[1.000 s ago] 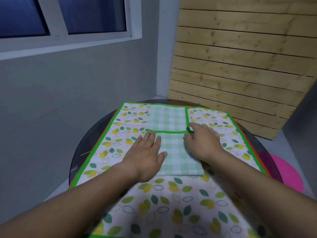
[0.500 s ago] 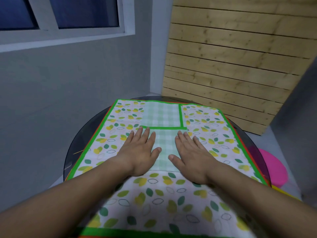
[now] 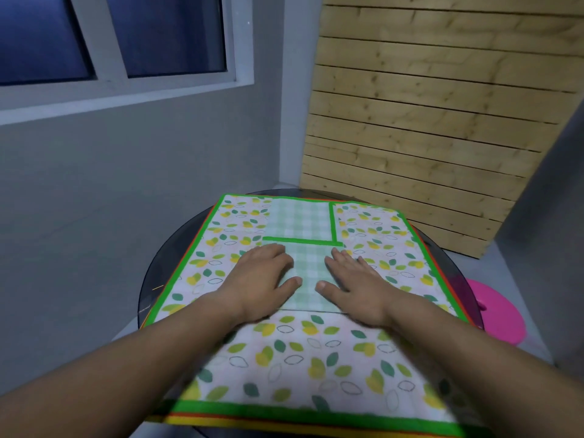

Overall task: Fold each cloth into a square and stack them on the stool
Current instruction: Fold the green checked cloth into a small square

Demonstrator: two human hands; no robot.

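A folded green-checked cloth [image 3: 308, 267] with a bright green border lies in the middle of a spread leaf-patterned cloth [image 3: 303, 358]. My left hand [image 3: 260, 281] rests on the checked cloth's left edge, fingers close together and slightly bent. My right hand [image 3: 355, 284] lies flat on its right edge with the fingers spread. The thumbs point toward each other across the near part of the checked cloth. A pink stool [image 3: 496, 314] stands low at the right, beyond the table, with nothing on the part I see.
The cloths lie on a round dark glass table [image 3: 158, 279]. Orange and yellow edges [image 3: 252, 420] of further cloths show under the leaf-patterned one. A grey wall with a window is at the left, and a wooden slat panel [image 3: 426, 137] leans behind the table.
My right hand left the green border corner and came down flat on the checked cloth's right side. My left hand stayed on the left side, its fingers now drawn together.
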